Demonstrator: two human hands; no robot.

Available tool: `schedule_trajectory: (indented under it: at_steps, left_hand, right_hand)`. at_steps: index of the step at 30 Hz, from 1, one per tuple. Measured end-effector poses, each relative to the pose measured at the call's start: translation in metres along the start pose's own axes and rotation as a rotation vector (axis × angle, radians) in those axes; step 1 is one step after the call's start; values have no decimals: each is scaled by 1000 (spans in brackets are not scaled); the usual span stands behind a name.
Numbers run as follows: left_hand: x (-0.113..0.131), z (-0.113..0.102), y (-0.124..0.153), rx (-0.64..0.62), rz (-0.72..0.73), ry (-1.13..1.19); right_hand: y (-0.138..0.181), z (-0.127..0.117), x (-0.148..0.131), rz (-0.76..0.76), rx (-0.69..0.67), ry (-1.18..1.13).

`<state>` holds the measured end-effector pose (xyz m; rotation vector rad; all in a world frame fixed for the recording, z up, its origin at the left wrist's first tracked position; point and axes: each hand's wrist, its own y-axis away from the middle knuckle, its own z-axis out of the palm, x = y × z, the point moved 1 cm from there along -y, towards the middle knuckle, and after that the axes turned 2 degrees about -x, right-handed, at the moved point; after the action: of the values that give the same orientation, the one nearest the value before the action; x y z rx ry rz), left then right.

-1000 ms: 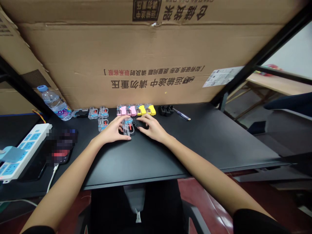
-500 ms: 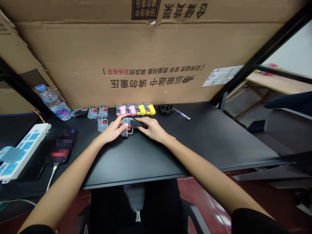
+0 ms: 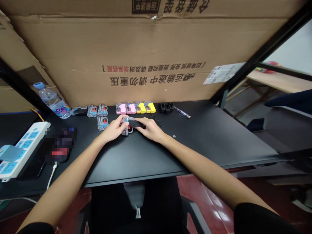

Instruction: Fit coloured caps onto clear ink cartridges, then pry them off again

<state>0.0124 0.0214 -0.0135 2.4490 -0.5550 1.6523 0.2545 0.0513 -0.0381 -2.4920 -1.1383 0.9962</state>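
Note:
In the head view, my left hand (image 3: 116, 127) is closed around a small clear plastic toy pistol (image 3: 125, 130) with blue and red parts inside, thumb on its near side. My right hand (image 3: 151, 128) pinches a dark part (image 3: 139, 124) at the toy's right side; its exact shape is hard to make out against the black table. A round black disc (image 3: 133, 125) shows between the hands, against the toy. Behind them stands a row of similar clear toys with pink grips (image 3: 122, 109) and yellow grips (image 3: 141, 108).
Several black rings (image 3: 156, 120) lie right of my right hand, with black parts (image 3: 166, 108) and a screwdriver (image 3: 181, 112) behind. More clear toys (image 3: 102, 123), a bottle (image 3: 52, 100), a phone (image 3: 60, 146) and a power strip (image 3: 25, 149) are left. A cardboard sheet (image 3: 156, 42) backs the table.
The dark part and disc have shifted slightly left, closer against the clear toy. My right hand has moved a little, and the black rings beside it show more fully.

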Motion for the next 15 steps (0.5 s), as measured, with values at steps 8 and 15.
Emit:
schedule_trajectory:
  at_steps: [8,15]
  left_hand:
    - [1,-2,0,-15,-25,98]
    - [2,1,-2,32,-33,156]
  right_hand:
    - [-5,-20,8,-97,-86,-89]
    - [-8,-33,-4,-75,-180,-91]
